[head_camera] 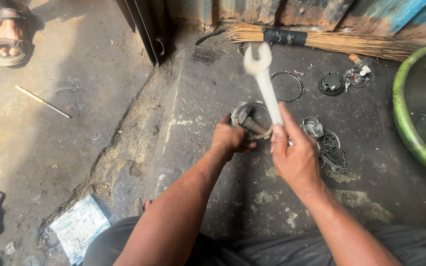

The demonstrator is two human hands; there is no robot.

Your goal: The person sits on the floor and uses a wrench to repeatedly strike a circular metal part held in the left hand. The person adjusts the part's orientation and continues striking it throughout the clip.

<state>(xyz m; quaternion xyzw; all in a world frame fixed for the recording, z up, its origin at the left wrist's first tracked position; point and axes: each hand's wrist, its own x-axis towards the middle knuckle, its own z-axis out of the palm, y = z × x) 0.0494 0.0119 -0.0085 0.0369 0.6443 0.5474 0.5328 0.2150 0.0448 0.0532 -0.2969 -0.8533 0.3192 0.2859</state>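
My right hand (296, 152) grips the handle of a large open-ended spanner (263, 81), raised and blurred above the floor. My left hand (230, 138) holds a short dark metal rod (253, 126) set against a round metal part (252, 116) with a chain around it, lying on the concrete floor. The spanner's jaw end stands above and behind that part.
A chain and small spanner (332, 150) lie right of my hands, with a metal cup (313, 126). Further back are a ring (288, 86), a gear (331, 83) and a broom (321, 42). A green basin (410, 118) stands right. A sandalled foot (8, 37) is top left.
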